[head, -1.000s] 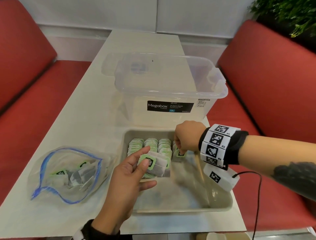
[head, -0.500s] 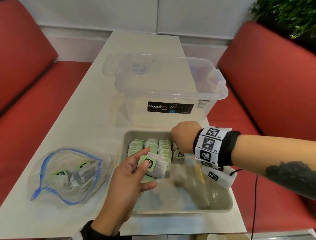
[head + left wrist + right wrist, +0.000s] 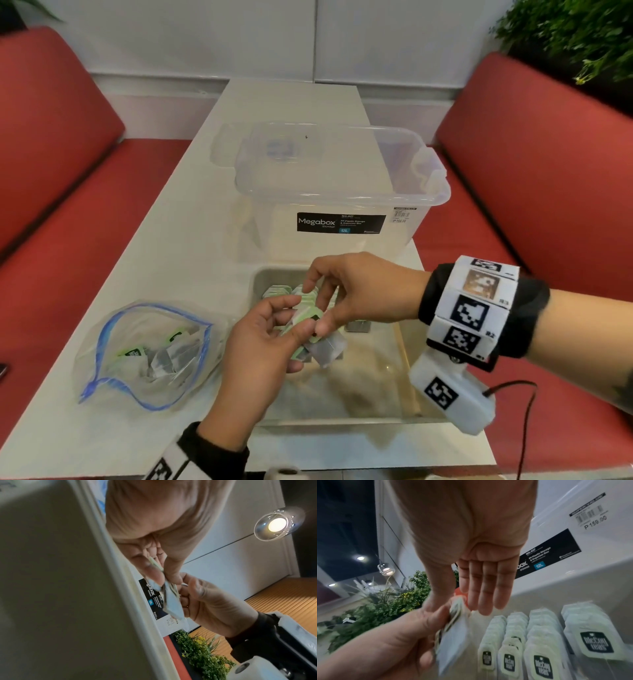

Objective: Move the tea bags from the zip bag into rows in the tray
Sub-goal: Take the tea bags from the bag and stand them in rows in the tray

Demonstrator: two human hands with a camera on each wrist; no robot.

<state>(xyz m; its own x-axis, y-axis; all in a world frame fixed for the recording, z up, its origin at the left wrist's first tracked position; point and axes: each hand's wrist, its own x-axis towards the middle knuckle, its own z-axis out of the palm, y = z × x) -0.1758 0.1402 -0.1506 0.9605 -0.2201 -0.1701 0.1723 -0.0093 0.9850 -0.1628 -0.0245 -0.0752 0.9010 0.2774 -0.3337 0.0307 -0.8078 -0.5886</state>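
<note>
My left hand (image 3: 298, 317) holds a small stack of white tea bags (image 3: 325, 349) with green tags above the grey tray (image 3: 342, 421). My right hand (image 3: 317, 306) has come onto the stack and pinches its top tea bag, thumb on the tag and fingers at the far edge. In the right wrist view the stack (image 3: 453, 635) hangs from both hands. Several rows of tea bags (image 3: 537, 635) lie at the tray's far end. The open zip bag (image 3: 147, 353) lies left of the tray with more tea bags (image 3: 164, 359) inside.
A clear Megabox storage box (image 3: 339, 192) stands just behind the tray. Red bench seats (image 3: 548, 205) flank the white table (image 3: 171, 240). A cable (image 3: 524, 428) hangs from my right wrist past the table's right edge.
My right hand has left the rightmost row in the tray and moved left and up to the stack. My left hand has lifted the stack slightly toward it.
</note>
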